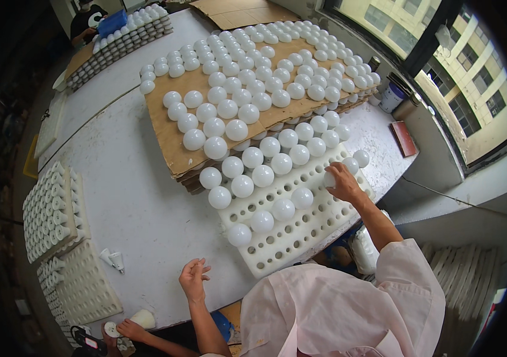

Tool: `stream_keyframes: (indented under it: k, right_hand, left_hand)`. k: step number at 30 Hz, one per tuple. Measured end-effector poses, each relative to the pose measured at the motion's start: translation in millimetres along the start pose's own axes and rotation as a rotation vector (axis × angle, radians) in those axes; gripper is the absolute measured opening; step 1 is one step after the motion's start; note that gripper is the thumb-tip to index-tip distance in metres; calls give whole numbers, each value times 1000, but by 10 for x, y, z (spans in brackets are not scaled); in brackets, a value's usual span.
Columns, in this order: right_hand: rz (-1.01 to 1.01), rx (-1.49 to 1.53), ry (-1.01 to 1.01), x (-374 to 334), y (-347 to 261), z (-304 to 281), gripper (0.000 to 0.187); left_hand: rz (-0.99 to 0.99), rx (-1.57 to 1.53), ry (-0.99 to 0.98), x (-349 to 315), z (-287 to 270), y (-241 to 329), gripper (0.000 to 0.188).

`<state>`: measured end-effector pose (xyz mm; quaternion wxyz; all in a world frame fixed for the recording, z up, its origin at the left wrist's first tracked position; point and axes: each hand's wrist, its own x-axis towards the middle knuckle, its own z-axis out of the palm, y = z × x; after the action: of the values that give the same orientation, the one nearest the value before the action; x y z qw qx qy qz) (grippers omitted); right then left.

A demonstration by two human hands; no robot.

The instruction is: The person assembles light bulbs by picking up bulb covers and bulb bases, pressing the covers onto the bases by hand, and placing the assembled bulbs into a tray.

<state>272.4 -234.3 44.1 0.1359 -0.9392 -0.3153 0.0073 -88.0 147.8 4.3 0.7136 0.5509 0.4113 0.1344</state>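
Note:
At the right end of a white foam tray with rows of holes, my right hand is closed round a glossy white bulb globe. Two more white globes sit just beyond its fingers. A short row of globes stands in the tray's middle holes, and two fuller rows line its far side. My left hand hovers by the tray's near left corner, over the white table. Its fingers are loosely bent and apart, with nothing visible in them.
Layered cardboard carrying many globes rises behind the tray. On the left are racks of white cone-shaped parts and a holed foam board. A co-worker's hand is at lower left; another person is at the far left.

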Motion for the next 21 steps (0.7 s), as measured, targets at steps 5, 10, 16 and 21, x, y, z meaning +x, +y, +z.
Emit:
stream_keyframes:
  k: [5, 10, 16, 21]
  right_hand:
    - [-11, 51, 247, 398, -471, -271, 55]
    - [-281, 294, 75, 1432, -1511, -210, 56]
    - [-302, -137, -214, 2135, -1939, -132, 80]
    - [-339, -240, -185, 2193, -1879, -51, 72]
  left_hand:
    - [94, -24, 181, 225, -563, 10, 28]
    - [228, 126, 449, 635, -1033, -185, 31]
    - [250, 549, 837, 1181, -1642, 105, 50]
    - [0, 828, 844, 1630, -2391, 77, 64]
